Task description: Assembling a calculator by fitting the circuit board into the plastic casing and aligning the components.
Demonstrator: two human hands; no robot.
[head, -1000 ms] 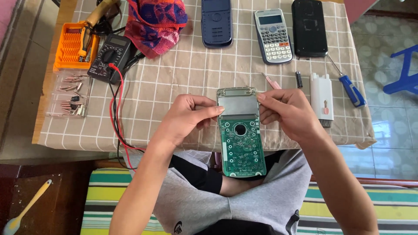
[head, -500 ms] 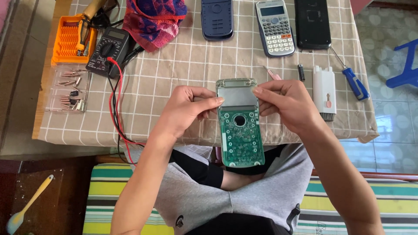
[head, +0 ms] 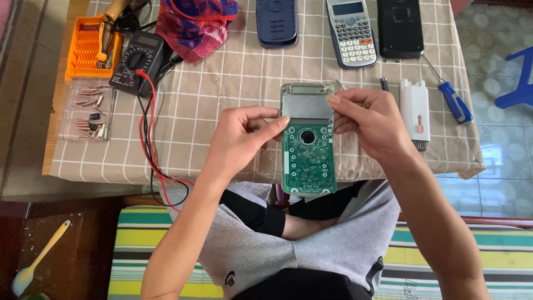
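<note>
calculator circuit board [head: 308, 147], green with a grey display panel at its top end, is held up between both hands over the near edge of the table [head: 233, 83], which wears a beige checked cloth. its long axis runs straight away from the person: the display end points toward the far side of the table, the bare green end hangs back over the person's lap. the board lies between the two hands, so neither is clearly nearer; both meet it at the display end.

the left hand [head: 241, 139] comes in from the left, thumb tip pressed on the board's left edge just below the display, other fingers curled behind, so it is closed on the board. the right hand [head: 372, 122] comes from the right, its fingertips pinched together on the upper right corner of the display; whether they hold a film or the panel's edge itself, i cannot tell.

beyond the board lie a red patterned cloth [head: 197, 22], a black multimeter [head: 136, 61] with red and black leads, an orange bit holder [head: 89, 47], a grey scientific calculator [head: 351, 30], a blue case back [head: 276, 21], a black case [head: 400, 28], a white cleaning tool [head: 415, 111], a blue-handled screwdriver [head: 454, 101], and loose driver bits [head: 89, 114] at the left.
</note>
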